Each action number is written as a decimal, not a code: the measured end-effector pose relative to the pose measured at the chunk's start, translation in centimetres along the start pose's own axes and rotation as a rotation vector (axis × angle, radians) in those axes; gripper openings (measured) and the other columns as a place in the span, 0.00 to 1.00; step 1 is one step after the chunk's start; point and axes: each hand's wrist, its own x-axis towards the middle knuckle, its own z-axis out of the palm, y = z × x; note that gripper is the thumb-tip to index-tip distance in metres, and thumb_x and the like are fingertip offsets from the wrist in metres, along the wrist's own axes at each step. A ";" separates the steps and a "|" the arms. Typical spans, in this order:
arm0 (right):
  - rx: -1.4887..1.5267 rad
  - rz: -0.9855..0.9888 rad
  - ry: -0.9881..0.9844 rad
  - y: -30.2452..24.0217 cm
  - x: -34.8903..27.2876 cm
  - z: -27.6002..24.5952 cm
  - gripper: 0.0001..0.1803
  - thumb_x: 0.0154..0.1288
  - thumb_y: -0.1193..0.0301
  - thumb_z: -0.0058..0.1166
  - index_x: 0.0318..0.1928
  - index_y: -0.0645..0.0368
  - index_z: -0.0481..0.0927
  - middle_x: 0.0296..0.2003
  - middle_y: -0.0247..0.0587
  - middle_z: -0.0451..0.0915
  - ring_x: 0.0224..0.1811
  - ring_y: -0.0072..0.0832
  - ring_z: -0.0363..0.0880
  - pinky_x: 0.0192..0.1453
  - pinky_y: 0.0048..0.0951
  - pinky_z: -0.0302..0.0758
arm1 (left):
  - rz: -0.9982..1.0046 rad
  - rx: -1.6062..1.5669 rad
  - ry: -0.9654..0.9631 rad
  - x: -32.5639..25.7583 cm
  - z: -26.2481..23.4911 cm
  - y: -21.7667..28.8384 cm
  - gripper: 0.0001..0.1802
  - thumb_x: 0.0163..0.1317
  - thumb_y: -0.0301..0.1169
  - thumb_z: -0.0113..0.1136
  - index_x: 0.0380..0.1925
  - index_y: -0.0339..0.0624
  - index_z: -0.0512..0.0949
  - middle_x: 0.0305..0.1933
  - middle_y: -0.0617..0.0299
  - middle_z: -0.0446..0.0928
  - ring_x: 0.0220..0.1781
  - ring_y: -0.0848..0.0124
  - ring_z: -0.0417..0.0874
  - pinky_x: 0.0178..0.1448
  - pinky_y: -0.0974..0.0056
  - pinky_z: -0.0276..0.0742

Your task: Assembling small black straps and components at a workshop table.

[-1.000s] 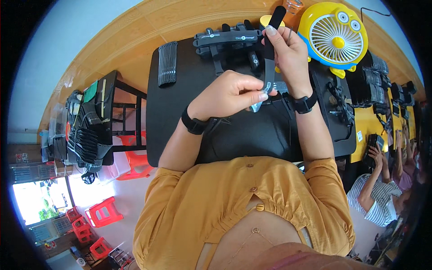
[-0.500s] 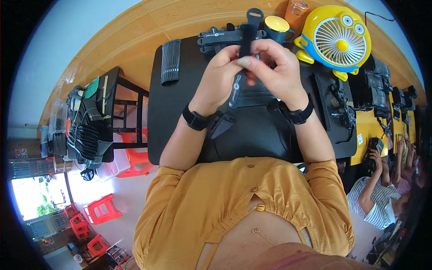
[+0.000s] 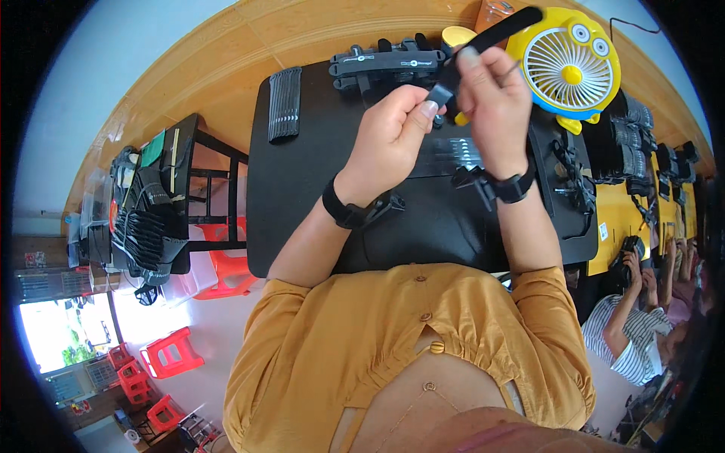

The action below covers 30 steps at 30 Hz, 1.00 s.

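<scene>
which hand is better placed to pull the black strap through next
Right, probably. The right hand grips the black strap along its long free end, while the left hand only pinches the lower end by the buckle.

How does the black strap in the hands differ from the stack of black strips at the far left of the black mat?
The strap is a single piece, lifted above the mat and slanted; the stack is many pieces lying flat. The strap is pinched by the left hand and right hand; the stack is untouched. Both are black and long.
</scene>
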 end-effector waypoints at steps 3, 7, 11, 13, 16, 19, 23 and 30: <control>0.145 0.030 0.044 -1.0 1.5 -1.9 0.07 0.72 0.67 0.53 0.37 0.57 0.77 0.19 0.28 0.72 0.15 0.12 0.62 0.18 0.16 0.55 | 0.140 0.163 -0.096 -0.1 0.0 -0.1 0.09 0.73 0.32 0.50 0.42 0.39 0.78 0.29 0.73 0.71 0.25 0.85 0.66 0.29 0.78 0.62; 0.083 0.016 -0.029 -1.9 1.5 -1.3 0.09 0.75 0.67 0.48 0.40 0.58 0.77 0.25 0.35 0.80 0.13 0.12 0.62 0.16 0.15 0.54 | -0.144 0.081 -0.230 0.4 -0.1 -0.1 0.09 0.73 0.32 0.50 0.44 0.39 0.77 0.31 0.70 0.74 0.28 0.83 0.70 0.33 0.76 0.66; 0.041 0.095 -0.290 -2.0 0.2 -0.1 0.11 0.76 0.65 0.46 0.45 0.60 0.73 0.35 0.39 0.84 0.15 0.12 0.71 0.16 0.11 0.63 | -0.204 -0.369 -0.204 0.7 -0.2 -0.3 0.12 0.72 0.31 0.52 0.50 0.37 0.72 0.39 0.67 0.76 0.35 0.81 0.73 0.41 0.73 0.71; -0.042 0.114 -0.392 -1.4 -0.1 -0.2 0.12 0.76 0.63 0.46 0.48 0.60 0.73 0.29 0.34 0.82 0.15 0.12 0.72 0.17 0.10 0.65 | -0.187 -0.453 -0.131 0.9 -0.4 -0.3 0.16 0.69 0.27 0.53 0.54 0.36 0.69 0.45 0.65 0.76 0.41 0.78 0.77 0.45 0.73 0.72; 0.027 0.220 -0.390 -1.4 -0.5 0.3 0.13 0.77 0.63 0.45 0.49 0.60 0.72 0.29 0.33 0.82 0.16 0.12 0.73 0.17 0.10 0.65 | -0.206 -0.366 -0.216 1.0 -1.9 0.2 0.17 0.64 0.22 0.52 0.54 0.36 0.70 0.45 0.63 0.76 0.42 0.78 0.77 0.44 0.73 0.72; 0.096 0.223 -0.454 -1.1 -0.5 0.4 0.12 0.77 0.63 0.45 0.48 0.60 0.72 0.29 0.33 0.82 0.17 0.12 0.74 0.18 0.09 0.66 | -0.215 -0.487 -0.162 0.9 -1.5 -0.2 0.15 0.62 0.21 0.50 0.49 0.33 0.69 0.42 0.59 0.77 0.40 0.73 0.80 0.47 0.68 0.77; 0.149 0.238 -0.437 -0.9 -0.6 0.5 0.11 0.77 0.65 0.45 0.47 0.60 0.73 0.28 0.33 0.81 0.18 0.12 0.73 0.17 0.10 0.64 | -0.354 -0.702 -0.207 0.9 -2.2 -1.1 0.11 0.64 0.25 0.51 0.45 0.36 0.70 0.35 0.62 0.75 0.31 0.76 0.77 0.35 0.70 0.73; 0.252 0.157 -0.250 -1.7 -0.2 0.1 0.08 0.76 0.66 0.46 0.43 0.58 0.75 0.27 0.33 0.81 0.16 0.12 0.70 0.16 0.12 0.59 | -0.161 -0.135 -0.033 0.3 0.5 -2.4 0.12 0.69 0.30 0.51 0.49 0.37 0.73 0.33 0.64 0.75 0.30 0.77 0.74 0.36 0.70 0.71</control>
